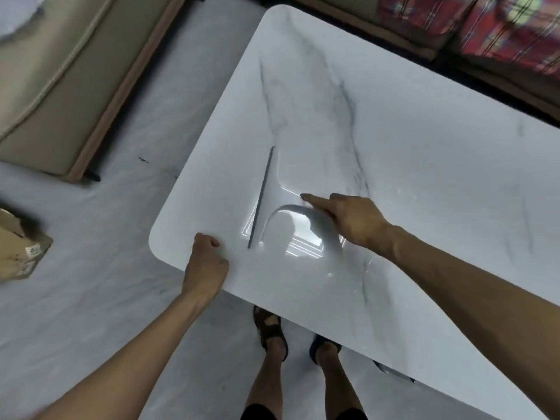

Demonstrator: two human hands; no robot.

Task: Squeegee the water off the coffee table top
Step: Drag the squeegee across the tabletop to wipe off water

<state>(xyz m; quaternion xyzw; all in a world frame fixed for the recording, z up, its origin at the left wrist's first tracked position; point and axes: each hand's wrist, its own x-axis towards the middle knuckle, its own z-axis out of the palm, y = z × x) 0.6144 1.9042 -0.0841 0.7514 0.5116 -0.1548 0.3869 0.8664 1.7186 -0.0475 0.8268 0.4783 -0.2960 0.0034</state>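
Note:
The white marble-look coffee table top (409, 165) fills the right half of the head view and shines with reflections. A white squeegee (278, 183) lies flat on it near the near-left corner. Its thin grey rubber blade (262, 195) runs from far to near and faces the left edge. My right hand (351, 221) holds the squeegee's handle end, with the forefinger stretched out along it. My left hand (206, 259) is curled over the table's near edge, just left of the blade's near end. Water on the top is hard to make out.
A beige sofa (57, 86) stands at the far left on the pale floor. A cardboard box (18, 247) sits at the left edge. Red plaid cushions (491, 28) lie beyond the table's far side. My sandalled feet (272, 331) stand at the near edge.

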